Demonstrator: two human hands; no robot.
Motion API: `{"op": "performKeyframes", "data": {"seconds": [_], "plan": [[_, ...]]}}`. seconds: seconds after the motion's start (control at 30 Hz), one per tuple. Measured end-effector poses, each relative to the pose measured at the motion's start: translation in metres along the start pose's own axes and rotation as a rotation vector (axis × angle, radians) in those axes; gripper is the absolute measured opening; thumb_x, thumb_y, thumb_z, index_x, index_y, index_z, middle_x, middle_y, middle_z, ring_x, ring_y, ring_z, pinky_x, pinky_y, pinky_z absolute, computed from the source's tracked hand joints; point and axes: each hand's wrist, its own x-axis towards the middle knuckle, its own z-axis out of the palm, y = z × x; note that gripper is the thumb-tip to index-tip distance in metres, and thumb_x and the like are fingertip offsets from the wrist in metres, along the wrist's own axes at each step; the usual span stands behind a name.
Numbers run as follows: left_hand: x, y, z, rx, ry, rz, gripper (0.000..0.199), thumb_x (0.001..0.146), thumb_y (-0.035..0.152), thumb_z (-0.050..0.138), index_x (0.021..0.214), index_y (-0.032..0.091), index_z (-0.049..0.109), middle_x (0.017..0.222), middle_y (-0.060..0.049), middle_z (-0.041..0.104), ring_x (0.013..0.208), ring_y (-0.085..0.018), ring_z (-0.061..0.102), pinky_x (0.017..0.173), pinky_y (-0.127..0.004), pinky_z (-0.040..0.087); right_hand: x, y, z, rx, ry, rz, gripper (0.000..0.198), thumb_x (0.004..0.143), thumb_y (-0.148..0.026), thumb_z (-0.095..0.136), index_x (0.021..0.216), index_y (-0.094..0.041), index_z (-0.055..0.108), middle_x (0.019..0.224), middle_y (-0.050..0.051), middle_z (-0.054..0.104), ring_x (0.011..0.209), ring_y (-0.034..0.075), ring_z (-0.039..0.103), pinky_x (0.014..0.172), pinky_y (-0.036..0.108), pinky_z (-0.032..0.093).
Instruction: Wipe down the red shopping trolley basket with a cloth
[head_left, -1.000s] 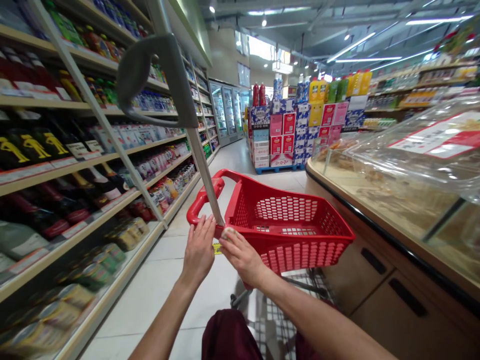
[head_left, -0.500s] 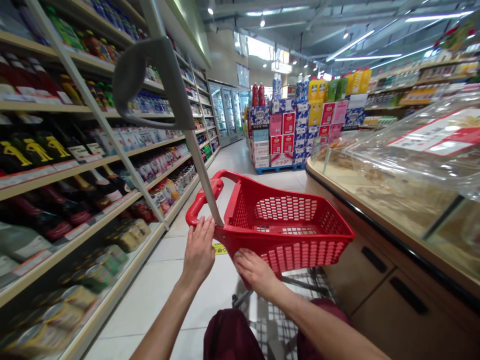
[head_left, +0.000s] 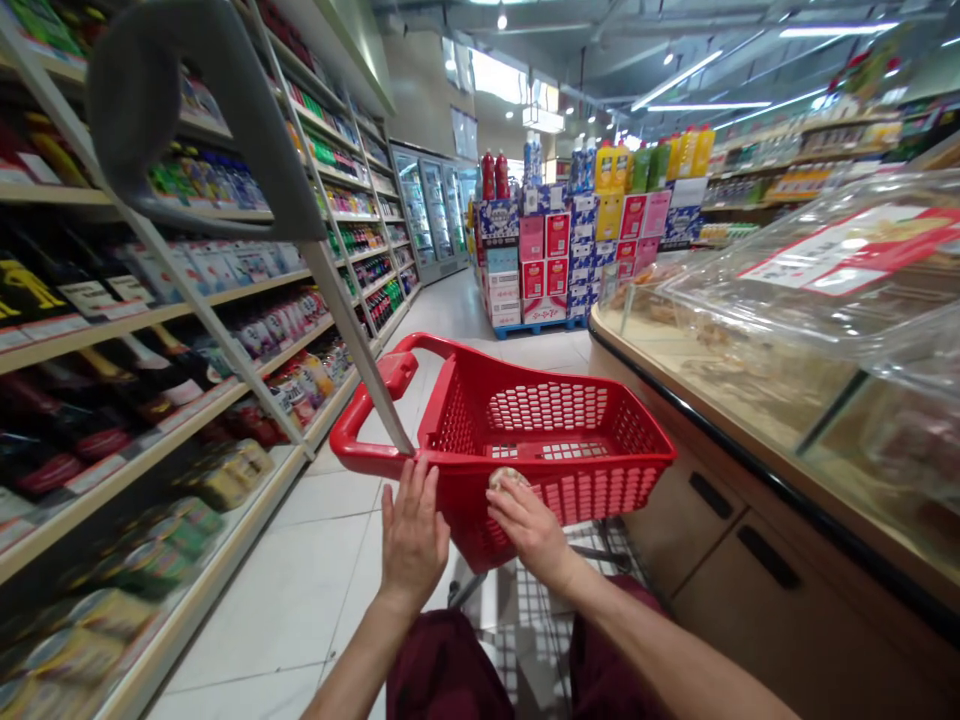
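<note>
A red plastic shopping cart basket (head_left: pixel 540 420) stands sideways in front of my knees, with its red handle (head_left: pixel 367 410) on the left. Rising from its corner is a metal pole (head_left: pixel 367 350), topped by a large grey plastic loop (head_left: pixel 247 150). My left hand (head_left: pixel 412 535) is open, its straight fingers against the basket's near side just below the pole. Against the same side, farther right, my right hand (head_left: pixel 529 525) presses a small crumpled pale cloth (head_left: pixel 508 478); most of it is hidden under the fingers.
On the left run shelves (head_left: pixel 225 390) of bottles and cans. To the right a wooden counter (head_left: pixel 720 560) carries clear plastic food boxes (head_left: pixel 817 270). Ahead, stacked drink cartons (head_left: pixel 544 260) stand on a blue pallet (head_left: pixel 540 328), with glass-door fridges (head_left: pixel 435 210) behind.
My right hand has moved up the basket's side, and the pale cloth now shows above its fingers. My left hand has shifted right, from the handle's end to below the pole. The view has turned slightly.
</note>
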Motion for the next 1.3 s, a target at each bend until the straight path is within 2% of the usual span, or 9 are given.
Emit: {"op": "performKeyframes", "data": {"seconds": [0.13, 0.2, 0.37, 0.43, 0.6, 0.8, 0.97, 1.17, 1.3], "plan": [[0.009, 0.012, 0.009, 0.004, -0.065, 0.065, 0.056, 0.075, 0.009, 0.038, 0.13, 0.012, 0.029, 0.133, -0.013, 0.039, 0.128, -0.021, 0.024, 0.105, -0.045, 0.017, 0.017, 0.005, -0.02, 0.038, 0.047, 0.031, 0.028, 0.086, -0.011, 0.038, 0.106, -0.011, 0.058, 0.113, 0.009, 0.058, 0.125, 0.022, 0.029, 0.097, 0.044, 0.04], [0.019, 0.019, 0.015, 0.008, -0.125, 0.078, 0.053, 0.074, 0.01, 0.039, 0.126, 0.01, 0.036, 0.132, -0.012, 0.039, 0.128, -0.022, 0.025, 0.106, -0.044, 0.016, 0.015, 0.014, -0.025, 0.014, 0.059, 0.053, 0.029, 0.086, -0.011, 0.038, 0.108, -0.012, 0.057, 0.116, 0.01, 0.056, 0.126, 0.022, 0.028, 0.098, 0.045, 0.039], [0.036, 0.032, 0.022, 0.044, -0.265, 0.051, 0.054, 0.07, 0.014, 0.04, 0.124, 0.008, 0.039, 0.134, -0.01, 0.036, 0.127, -0.023, 0.026, 0.106, -0.044, 0.017, -0.044, 0.03, -0.026, -0.025, -0.085, 0.057, 0.029, 0.087, -0.012, 0.037, 0.107, -0.015, 0.057, 0.106, 0.008, 0.062, 0.123, 0.017, 0.034, 0.095, 0.039, 0.042], [0.038, 0.035, 0.023, 0.056, -0.289, 0.056, 0.055, 0.07, 0.014, 0.039, 0.125, 0.008, 0.038, 0.135, -0.01, 0.035, 0.127, -0.023, 0.026, 0.106, -0.044, 0.016, -0.054, 0.033, -0.033, -0.024, -0.089, 0.097, 0.03, 0.086, -0.01, 0.037, 0.108, -0.014, 0.057, 0.11, 0.01, 0.06, 0.124, 0.018, 0.032, 0.095, 0.04, 0.042], [0.042, 0.049, 0.036, 0.04, -0.339, 0.102, 0.055, 0.071, 0.017, 0.039, 0.125, 0.007, 0.037, 0.135, -0.011, 0.033, 0.128, -0.023, 0.024, 0.107, -0.044, 0.014, -0.032, 0.049, -0.047, -0.089, 0.045, 0.203, 0.032, 0.085, -0.009, 0.039, 0.112, -0.015, 0.055, 0.116, 0.009, 0.056, 0.125, 0.021, 0.029, 0.099, 0.045, 0.037], [0.042, 0.057, 0.051, 0.05, -0.357, 0.095, 0.058, 0.071, 0.017, 0.04, 0.127, 0.007, 0.034, 0.137, -0.011, 0.03, 0.128, -0.023, 0.023, 0.106, -0.043, 0.016, -0.062, 0.052, -0.04, -0.102, -0.078, 0.164, 0.03, 0.085, -0.01, 0.039, 0.109, -0.017, 0.057, 0.111, 0.008, 0.06, 0.122, 0.019, 0.035, 0.094, 0.041, 0.042], [0.041, 0.056, 0.05, 0.077, -0.349, 0.065, 0.056, 0.073, 0.018, 0.039, 0.127, 0.004, 0.033, 0.137, -0.012, 0.03, 0.129, -0.024, 0.022, 0.105, -0.045, 0.019, -0.053, 0.06, -0.055, -0.144, 0.031, 0.238, 0.034, 0.084, -0.008, 0.039, 0.113, -0.017, 0.054, 0.117, 0.009, 0.056, 0.125, 0.022, 0.03, 0.098, 0.046, 0.037], [0.039, 0.056, 0.051, 0.065, -0.345, 0.076, 0.057, 0.072, 0.017, 0.039, 0.127, 0.007, 0.034, 0.136, -0.012, 0.031, 0.128, -0.024, 0.024, 0.105, -0.045, 0.018, -0.078, 0.068, -0.061, -0.186, -0.052, 0.215, 0.033, 0.085, -0.009, 0.038, 0.109, -0.019, 0.057, 0.109, 0.007, 0.061, 0.12, 0.02, 0.038, 0.091, 0.043, 0.045], [0.037, 0.06, 0.057, 0.048, -0.32, 0.065, 0.059, 0.071, 0.017, 0.04, 0.128, 0.006, 0.032, 0.136, -0.013, 0.032, 0.129, -0.025, 0.021, 0.105, -0.045, 0.018, -0.072, 0.077, -0.075, -0.221, 0.028, 0.303, 0.037, 0.083, -0.007, 0.039, 0.115, -0.019, 0.054, 0.118, 0.008, 0.055, 0.124, 0.021, 0.032, 0.097, 0.046, 0.038]]}}
